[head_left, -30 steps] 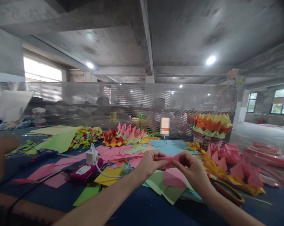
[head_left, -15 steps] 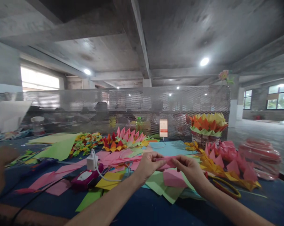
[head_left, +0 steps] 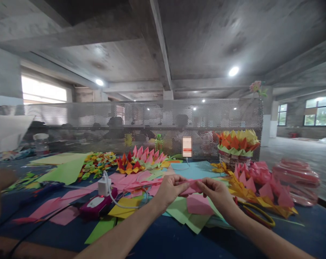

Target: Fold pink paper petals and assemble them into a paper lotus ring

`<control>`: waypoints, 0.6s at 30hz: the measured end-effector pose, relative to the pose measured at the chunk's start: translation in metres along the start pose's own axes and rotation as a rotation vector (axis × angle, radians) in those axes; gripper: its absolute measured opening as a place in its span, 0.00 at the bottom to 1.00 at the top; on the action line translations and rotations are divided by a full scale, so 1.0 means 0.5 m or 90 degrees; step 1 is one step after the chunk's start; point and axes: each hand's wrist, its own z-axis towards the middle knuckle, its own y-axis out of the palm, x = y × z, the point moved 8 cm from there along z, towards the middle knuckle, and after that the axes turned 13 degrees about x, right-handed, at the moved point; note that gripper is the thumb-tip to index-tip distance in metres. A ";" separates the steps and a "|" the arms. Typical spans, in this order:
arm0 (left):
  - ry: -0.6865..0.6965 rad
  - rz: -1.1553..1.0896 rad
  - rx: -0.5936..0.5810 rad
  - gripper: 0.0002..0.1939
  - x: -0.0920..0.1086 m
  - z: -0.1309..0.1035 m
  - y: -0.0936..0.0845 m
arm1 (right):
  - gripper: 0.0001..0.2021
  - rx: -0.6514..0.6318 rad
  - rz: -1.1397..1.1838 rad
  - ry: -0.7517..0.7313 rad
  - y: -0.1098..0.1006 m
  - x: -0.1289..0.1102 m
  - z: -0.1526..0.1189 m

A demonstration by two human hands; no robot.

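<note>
Presently, head view: pink paper grasped between two hands.
The left hand and right hand pinched its opposite ends; it was judged already folded, and neither hand was free. It was held above the blue table, near a loose pink square lying on green sheets. Finer creases could not be made out.

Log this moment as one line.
left hand: holds pink paper | right hand: holds its other end | nearby: pink sheet on green sheets, white charger on purple power strip
</note>
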 end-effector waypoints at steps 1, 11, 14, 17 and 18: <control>0.002 0.000 -0.001 0.19 0.001 -0.001 0.000 | 0.17 0.001 -0.001 0.001 0.000 -0.001 0.000; 0.003 0.004 -0.003 0.19 -0.004 0.003 -0.002 | 0.16 -0.019 0.001 -0.014 0.008 -0.002 -0.005; 0.007 0.015 -0.013 0.20 -0.010 0.005 -0.002 | 0.15 -0.034 -0.003 -0.025 0.014 -0.005 -0.009; 0.010 0.026 -0.022 0.20 -0.012 0.004 0.000 | 0.16 -0.037 -0.021 -0.023 0.017 -0.005 -0.011; 0.008 0.026 -0.028 0.20 -0.012 0.003 0.001 | 0.16 -0.037 -0.022 -0.023 0.017 -0.005 -0.012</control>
